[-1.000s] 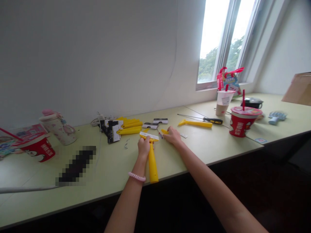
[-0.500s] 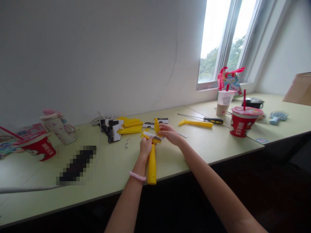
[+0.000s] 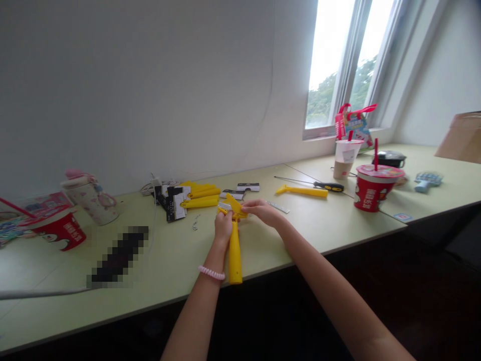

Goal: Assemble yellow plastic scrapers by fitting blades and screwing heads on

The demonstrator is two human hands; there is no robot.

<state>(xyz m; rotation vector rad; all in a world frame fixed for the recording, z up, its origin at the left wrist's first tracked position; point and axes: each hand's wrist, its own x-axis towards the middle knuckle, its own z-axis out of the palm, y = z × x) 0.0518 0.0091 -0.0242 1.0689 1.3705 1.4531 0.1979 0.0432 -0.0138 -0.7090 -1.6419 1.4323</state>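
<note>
My left hand (image 3: 224,224) is closed round the head of a yellow scraper (image 3: 235,255), whose handle points toward me over the table's front edge. A metal blade (image 3: 224,206) lies across the scraper's head. My right hand (image 3: 263,211) pinches a flat yellow plastic piece (image 3: 233,204) and holds it against the head, partly over the blade. Whether the piece is seated there, I cannot tell. Small screws (image 3: 196,222) lie on the table left of my left hand. A thin metal strip (image 3: 278,207) lies just behind my right hand.
Several yellow scrapers (image 3: 201,201) with black-and-white cards (image 3: 176,204) are piled back left. Another yellow scraper (image 3: 306,191) and a screwdriver (image 3: 326,186) lie to the right. A red cup (image 3: 370,193) stands further right; a bottle (image 3: 92,200) and a tilted red cup (image 3: 62,229) stand left.
My right hand has brought the yellow plastic piece down and left from above the scraper's head onto it, covering part of the blade. My left hand keeps its hold.
</note>
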